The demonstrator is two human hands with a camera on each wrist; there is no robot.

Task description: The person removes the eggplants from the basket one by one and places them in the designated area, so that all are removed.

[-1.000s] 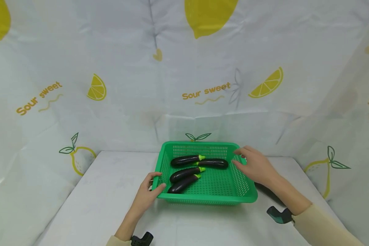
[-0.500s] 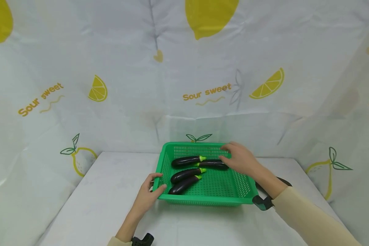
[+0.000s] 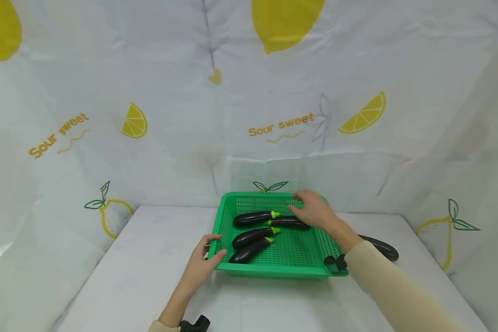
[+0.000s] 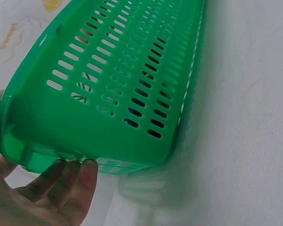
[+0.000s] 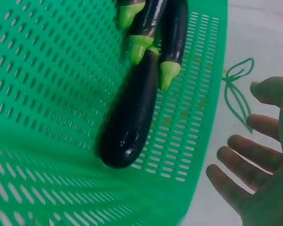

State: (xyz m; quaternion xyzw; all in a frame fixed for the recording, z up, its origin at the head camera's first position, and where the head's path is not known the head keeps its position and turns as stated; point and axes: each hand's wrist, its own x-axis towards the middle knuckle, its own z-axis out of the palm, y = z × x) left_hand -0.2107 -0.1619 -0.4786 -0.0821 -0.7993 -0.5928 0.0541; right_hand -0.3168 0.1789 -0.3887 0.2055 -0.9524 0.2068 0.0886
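A green plastic basket (image 3: 280, 271) with slotted walls stands on the table. Inside lie several dark eggplants (image 3: 251, 237) with bright green caps. My left hand (image 3: 199, 263) grips the basket's left end, the thumb over the rim and the fingertips (image 4: 87, 172) against the outer wall. Over the basket's back right part hovers my right hand (image 3: 313, 210), its fingers spread and nothing held. Below that hand, one eggplant (image 5: 129, 115) lies near the back wall, and in the head view the hand and forearm cover part of the basket's right side.
Another eggplant (image 3: 382, 248) lies on the white table (image 3: 149, 258) to the right of the basket, its left end hidden behind the right forearm. A white sheet (image 3: 178, 152) printed with lemons hangs behind and at both sides.
My right hand has moved left from the basket's right rim to above its back part, uncovering more of the eggplant outside. The left hand keeps its grip in about the same place.
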